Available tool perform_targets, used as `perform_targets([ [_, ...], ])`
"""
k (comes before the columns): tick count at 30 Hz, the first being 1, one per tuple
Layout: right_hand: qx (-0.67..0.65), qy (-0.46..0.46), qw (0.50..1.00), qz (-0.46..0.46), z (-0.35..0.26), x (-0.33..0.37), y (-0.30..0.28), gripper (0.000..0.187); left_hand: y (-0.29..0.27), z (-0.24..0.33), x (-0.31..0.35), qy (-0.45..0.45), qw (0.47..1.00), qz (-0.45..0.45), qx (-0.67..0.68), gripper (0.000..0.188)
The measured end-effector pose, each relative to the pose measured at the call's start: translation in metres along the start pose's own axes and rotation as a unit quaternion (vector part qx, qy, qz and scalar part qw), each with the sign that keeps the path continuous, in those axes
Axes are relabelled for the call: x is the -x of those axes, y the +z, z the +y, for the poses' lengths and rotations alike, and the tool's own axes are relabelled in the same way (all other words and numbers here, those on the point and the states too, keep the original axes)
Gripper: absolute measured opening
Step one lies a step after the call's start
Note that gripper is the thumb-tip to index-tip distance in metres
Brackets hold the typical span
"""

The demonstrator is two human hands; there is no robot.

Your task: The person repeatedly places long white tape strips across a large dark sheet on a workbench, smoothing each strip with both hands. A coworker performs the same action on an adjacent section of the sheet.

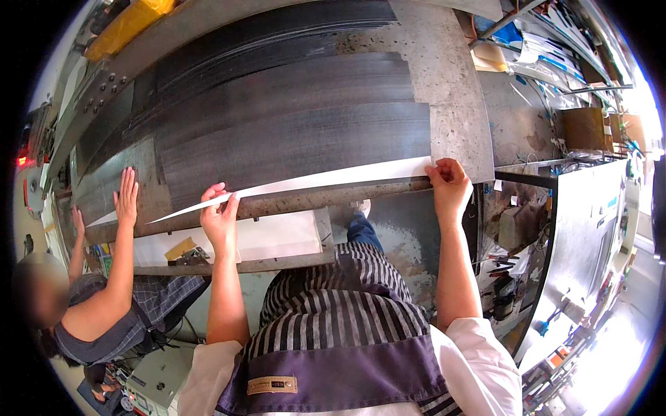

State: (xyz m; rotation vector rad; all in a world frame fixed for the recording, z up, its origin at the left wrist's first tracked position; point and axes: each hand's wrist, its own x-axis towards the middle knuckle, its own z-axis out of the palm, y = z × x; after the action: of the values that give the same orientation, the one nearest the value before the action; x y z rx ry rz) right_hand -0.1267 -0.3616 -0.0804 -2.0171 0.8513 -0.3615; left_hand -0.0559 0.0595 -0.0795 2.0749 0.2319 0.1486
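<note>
A long white strip (333, 175) runs along the near edge of a dark grey sheet (298, 139) on the bench, tapering to a thin point at the left. My right hand (451, 186) pinches the strip's wide right end between thumb and fingertips, by the sheet's right corner. Further left, my left hand (220, 215) has the strip's narrower part between thumb and fingers. Whether the strip lies flat on the sheet or lifts off it, I cannot tell.
At my left, a co-worker's flat hand (126, 197) presses on the bench (458, 111) near another white sliver. More dark sheets (263, 35) lie toward the back. Below the bench edge, a shelf (277, 236) holds white sheet material. A dark-framed table (579, 243) stands at right.
</note>
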Motion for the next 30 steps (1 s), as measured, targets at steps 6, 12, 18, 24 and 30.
perform_targets([
  [6, 0.019, 0.014, 1.0, 0.014, -0.003, 0.001, 0.0, 0.02, 0.001, -0.003, -0.001, -0.01, 1.0, 0.006, 0.007, 0.023],
  [12, 0.023, 0.017, 0.999, 0.016, -0.006, 0.002, 0.0, 0.02, 0.001, -0.004, 0.001, 0.008, 1.0, 0.003, -0.014, 0.026],
  [18, 0.026, -0.013, 0.999, 0.024, -0.003, 0.001, 0.0, 0.017, 0.004, -0.008, 0.001, 0.048, 0.999, 0.01, -0.001, 0.025],
  [24, 0.038, -0.022, 0.999, 0.002, 0.001, -0.002, -0.003, 0.017, 0.005, -0.003, 0.001, 0.041, 0.999, 0.025, -0.001, 0.014],
  [30, 0.078, -0.037, 0.996, 0.006, 0.008, -0.003, 0.0, 0.02, 0.003, -0.004, 0.0, 0.062, 0.997, 0.021, -0.04, 0.014],
])
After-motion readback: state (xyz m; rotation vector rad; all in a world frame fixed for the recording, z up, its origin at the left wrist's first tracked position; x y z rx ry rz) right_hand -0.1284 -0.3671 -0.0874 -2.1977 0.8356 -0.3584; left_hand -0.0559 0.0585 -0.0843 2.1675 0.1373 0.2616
